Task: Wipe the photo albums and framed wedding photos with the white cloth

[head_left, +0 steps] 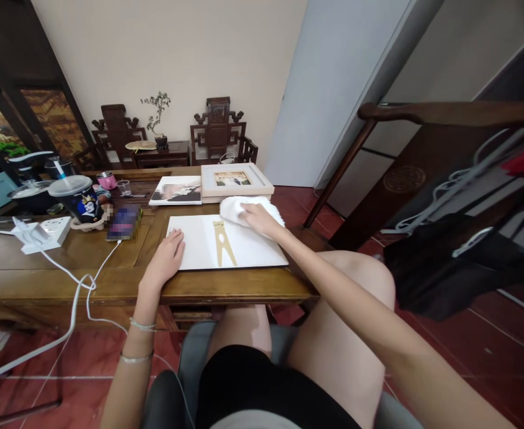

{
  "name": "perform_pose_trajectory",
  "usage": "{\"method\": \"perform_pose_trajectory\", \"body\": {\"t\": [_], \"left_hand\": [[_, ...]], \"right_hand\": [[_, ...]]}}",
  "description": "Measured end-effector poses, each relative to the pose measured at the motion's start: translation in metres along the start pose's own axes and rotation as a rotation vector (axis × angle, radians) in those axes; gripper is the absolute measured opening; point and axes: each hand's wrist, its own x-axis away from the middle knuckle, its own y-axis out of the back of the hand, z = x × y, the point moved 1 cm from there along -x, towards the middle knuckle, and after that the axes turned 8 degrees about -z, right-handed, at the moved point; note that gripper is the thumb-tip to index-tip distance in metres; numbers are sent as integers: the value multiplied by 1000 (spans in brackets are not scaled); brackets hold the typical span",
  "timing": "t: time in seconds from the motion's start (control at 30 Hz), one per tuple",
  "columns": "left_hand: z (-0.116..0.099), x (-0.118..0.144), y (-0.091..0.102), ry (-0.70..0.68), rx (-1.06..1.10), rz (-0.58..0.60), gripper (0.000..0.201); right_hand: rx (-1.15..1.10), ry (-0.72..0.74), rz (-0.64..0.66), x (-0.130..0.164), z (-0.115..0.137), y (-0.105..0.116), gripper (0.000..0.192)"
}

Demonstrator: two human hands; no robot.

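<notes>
Wooden desk (110, 280), white board (226, 241) lying flat near its front edge. Left hand (166, 259) spread open, pinning board's left edge. Right hand (257, 219) closed over white cloth (239, 208) at top right corner. Best: keep board pinned, wipe with light, even strokes

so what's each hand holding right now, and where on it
The right hand presses on the near edge of a white cloth. The left hand lies flat on the white board's left edge, gripping nothing.
</notes>
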Motion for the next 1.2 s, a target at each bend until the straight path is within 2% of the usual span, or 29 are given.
{"method": "perform_pose_trajectory", "body": {"t": [0.07, 0.13, 0.23, 0.33, 0.43, 0.53, 0.63, 0.73, 0.8, 0.87, 0.97, 1.03, 1.1, 1.2], "left_hand": [[0, 1, -1, 6, 4, -18, 45], [-1, 2, -2, 42, -20, -74, 42], [-2, 4, -3, 177, -88, -195, 45], [-3, 4, 0, 282, -41, -213, 51], [-2, 0, 9, 416, 182, -209, 54], [-1, -2, 22, 614, 573, -244, 54], [-8, -3, 36, 694, 953, -264, 54], [-27, -1, 50, 666, 1180, -268, 58], [-44, 3, 59, 661, 1247, -319, 60], [-64, 8, 66, 639, 1258, -394, 62], [-95, 22, 73, 551, 1217, -442, 60], [-115, 33, 77, 475, 1138, -455, 58], [-131, 43, 80, 404, 1065, -449, 57], [-141, 47, 79, 276, 941, -457, 55]], "right_hand": [[28, -26, -18, 25, -12, 9, 15], [21, 18, -10, 53, -15, 18, 18], [-95, 125, 54, 94, -12, 32, 21], [-247, 123, 92, 120, -7, 43, 20], [-337, 68, 56, 128, -6, 47, 23], [-370, 31, 25, 128, -10, 42, 25], [-373, -11, -15, 128, -15, 36, 26], [-332, -66, -125, 129, -9, 33, 26], [-287, -70, -210, 127, 6, 33, 25], [-245, 5, -241, 124, 30, 32, 24], [-167, 251, -212, 121, 66, 27, 20], [-111, 359, -248, 121, 79, 23, 17], [-94, 359, -333, 121, 81, 21, 16], [-128, 223, -457, 119, 73, 25, 19]]}}
